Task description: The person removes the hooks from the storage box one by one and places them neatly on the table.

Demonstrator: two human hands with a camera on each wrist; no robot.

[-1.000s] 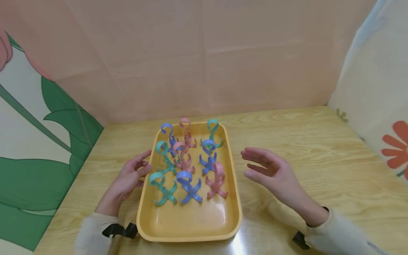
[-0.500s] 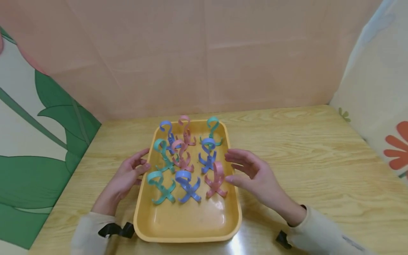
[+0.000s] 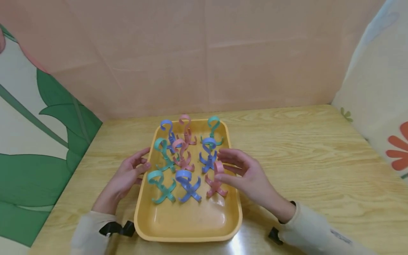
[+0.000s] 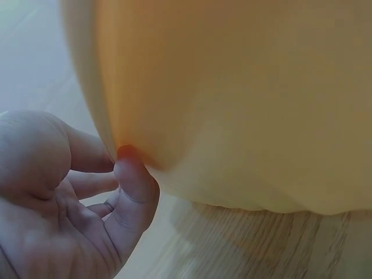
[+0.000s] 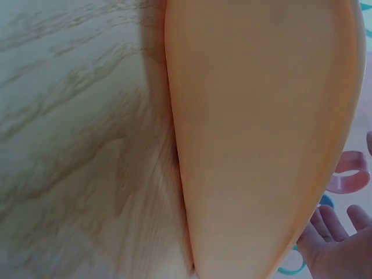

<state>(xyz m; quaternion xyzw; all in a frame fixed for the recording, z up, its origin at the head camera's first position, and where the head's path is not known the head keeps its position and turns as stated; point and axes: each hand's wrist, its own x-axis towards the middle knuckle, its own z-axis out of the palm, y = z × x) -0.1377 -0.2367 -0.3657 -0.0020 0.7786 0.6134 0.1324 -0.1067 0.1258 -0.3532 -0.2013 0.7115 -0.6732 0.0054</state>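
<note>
A yellow plastic tray (image 3: 191, 226) holds rows of hooks in pink, blue and green, each with a curled top and a four-clawed base. My left hand (image 3: 127, 173) pinches the tray's left rim between thumb and fingers, as the left wrist view shows up close. Over the tray's right rim reaches my right hand (image 3: 245, 173), its thumb and fingers spread to either side of the curled top of the nearest pink hook (image 3: 216, 187). In the right wrist view that pink curl (image 5: 349, 185) shows between the parted digits.
The wooden table (image 3: 302, 148) extends right of the tray. Behind it hangs a pink sheet (image 3: 204, 63). Painted panels stand at both sides. A blue hook (image 3: 208, 163) is close beside my right fingertips, and another blue hook (image 3: 190, 193) stands left of the pink one.
My right hand has moved left from beside the tray, over its rim, to the curl of the nearest pink hook. The left hand stays at the tray's rim.
</note>
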